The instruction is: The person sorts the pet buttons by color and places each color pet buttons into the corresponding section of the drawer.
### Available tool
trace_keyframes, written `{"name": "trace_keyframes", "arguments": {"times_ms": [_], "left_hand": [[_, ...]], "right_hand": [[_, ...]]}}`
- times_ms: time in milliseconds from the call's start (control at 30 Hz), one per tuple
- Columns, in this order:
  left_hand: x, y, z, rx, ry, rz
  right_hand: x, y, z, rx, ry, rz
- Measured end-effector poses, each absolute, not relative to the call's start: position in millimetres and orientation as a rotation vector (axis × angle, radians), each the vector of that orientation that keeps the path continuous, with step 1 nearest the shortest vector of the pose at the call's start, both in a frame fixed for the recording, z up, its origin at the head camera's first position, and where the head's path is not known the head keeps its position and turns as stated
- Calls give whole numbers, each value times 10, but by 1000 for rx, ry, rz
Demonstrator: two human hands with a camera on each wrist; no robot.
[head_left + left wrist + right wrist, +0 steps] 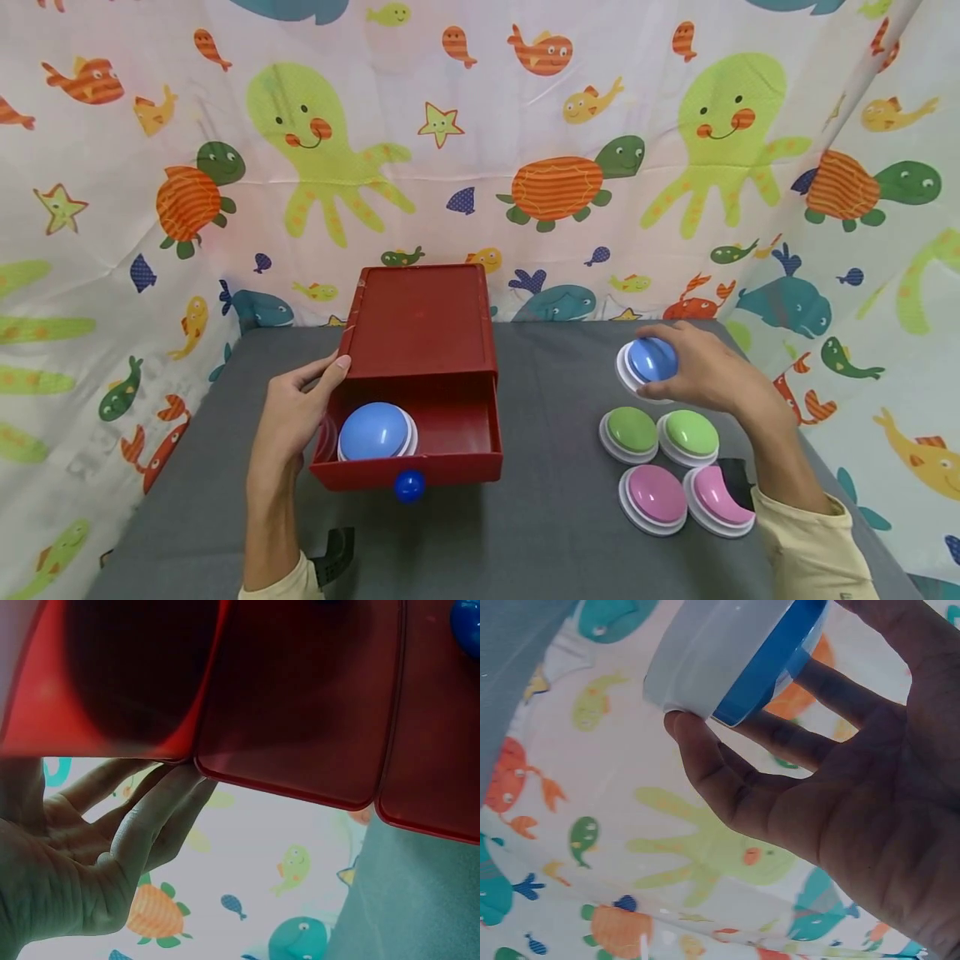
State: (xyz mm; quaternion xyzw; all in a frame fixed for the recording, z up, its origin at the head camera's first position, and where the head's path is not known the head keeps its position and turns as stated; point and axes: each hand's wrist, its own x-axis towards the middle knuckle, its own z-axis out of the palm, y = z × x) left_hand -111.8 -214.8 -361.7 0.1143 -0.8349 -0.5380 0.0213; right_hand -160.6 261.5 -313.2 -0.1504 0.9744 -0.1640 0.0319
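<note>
A red box with a pulled-out drawer (465, 417) stands in the head view's middle; its lid-like top (420, 325) is flat. Inside the drawer, at its left, lies a blue domed push button (372, 432) on a white base. My left hand (296, 408) touches the box's left front corner, fingers fairly straight. In the left wrist view, those fingertips meet the edge of the red box (300, 712). On the right, my right hand (701, 367) grips another blue push button (651, 360) by its rim. That button (727, 667) appears tilted in the right wrist view.
Below the right hand sit two green push buttons (632, 430) and two pink ones (656, 493), in rows on the grey table (547, 533). A blue knob (409, 486) juts from the drawer front. A sea-animal curtain (465, 108) hangs behind and at the sides.
</note>
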Motion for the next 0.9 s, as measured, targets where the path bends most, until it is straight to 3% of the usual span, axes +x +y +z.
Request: {"name": "trace_keyframes", "arguments": {"times_ms": [567,900], "left_hand": [[-1117,-2162,-3629,336,-2585,-1681],[-1115,-2156,-3632,356,-2594,-1680]], "right_hand": [[-1145,1911,-2713,-649,3009,-756],[-1009,1418,-2561,-923,2897,-853]]}}
